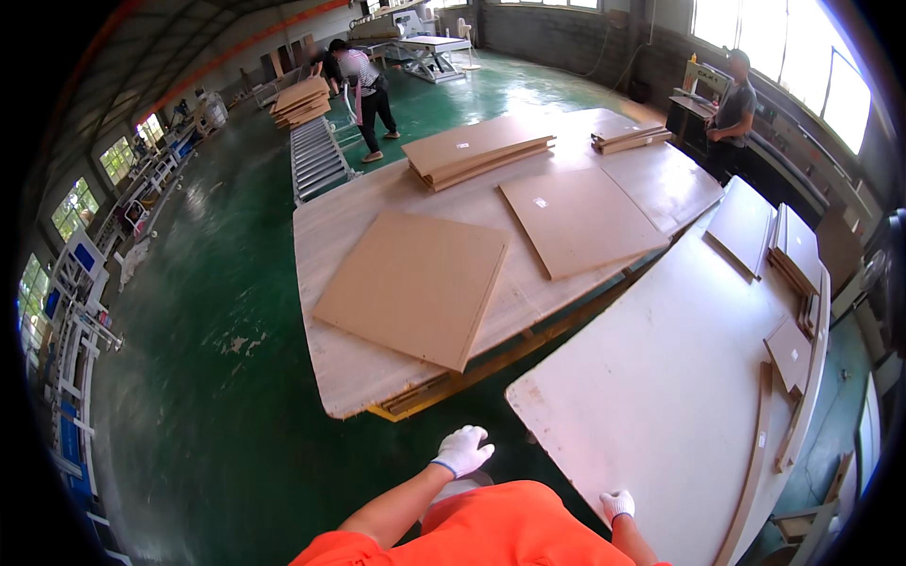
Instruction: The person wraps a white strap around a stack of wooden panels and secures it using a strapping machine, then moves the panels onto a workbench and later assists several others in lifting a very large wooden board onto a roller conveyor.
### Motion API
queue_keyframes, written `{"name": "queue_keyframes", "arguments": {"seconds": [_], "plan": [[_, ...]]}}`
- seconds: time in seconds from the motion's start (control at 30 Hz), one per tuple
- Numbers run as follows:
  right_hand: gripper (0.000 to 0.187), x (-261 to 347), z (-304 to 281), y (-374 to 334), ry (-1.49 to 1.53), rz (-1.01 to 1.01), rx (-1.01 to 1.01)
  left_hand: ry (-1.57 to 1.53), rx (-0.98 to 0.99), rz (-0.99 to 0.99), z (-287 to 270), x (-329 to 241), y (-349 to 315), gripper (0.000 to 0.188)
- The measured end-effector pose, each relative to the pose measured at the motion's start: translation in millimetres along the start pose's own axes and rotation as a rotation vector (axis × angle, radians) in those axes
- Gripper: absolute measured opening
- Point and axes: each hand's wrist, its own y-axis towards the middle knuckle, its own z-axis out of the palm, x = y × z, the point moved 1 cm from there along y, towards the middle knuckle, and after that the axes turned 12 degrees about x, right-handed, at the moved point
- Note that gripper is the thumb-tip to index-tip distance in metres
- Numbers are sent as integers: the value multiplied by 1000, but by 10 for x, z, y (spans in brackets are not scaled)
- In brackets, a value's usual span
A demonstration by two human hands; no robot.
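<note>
My left hand [462, 451], in a white knit glove, hangs in front of my body above the green floor. Its fingers are loosely bent and apart, with nothing in them. Over the near edge of the white-topped table [651, 377], my right hand [618, 505] is gloved too and closed, and no object shows in it. Whether it touches the tabletop I cannot tell. Nearest ahead, a large square brown panel [415, 283] lies askew on the wooden-topped table [330, 377]. To its right is another brown panel [580, 222] with a small white label.
A stack of brown panels [481, 151] lies at the wooden table's far side. Narrow boards [755, 462] and smaller panels line the white table's right side. A roller conveyor [321, 156] stands beyond. One person [368, 90] bends near it; another person [734, 113] stands far right.
</note>
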Motion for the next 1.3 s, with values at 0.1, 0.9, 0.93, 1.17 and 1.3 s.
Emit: {"name": "queue_keyframes", "arguments": {"seconds": [0.1,0.9,0.93,1.17,1.3], "plan": [[45,335,110,-200,-34,72,-108,208,-134,53,-279,150,808,53],[57,4513,895,267,-34,-568,525,433,-198,-209,-573,1780,1380,58],[58,4496,1089,279,-85,-594,518,430,-198,-210,-596,1903,1298,56],[48,4528,1967,-480,-366,-671,645,480,-91,-177,-812,2721,605,58],[48,4581,2053,-1036,-465,-666,724,475,-82,-168,-878,2864,526,55]]}}
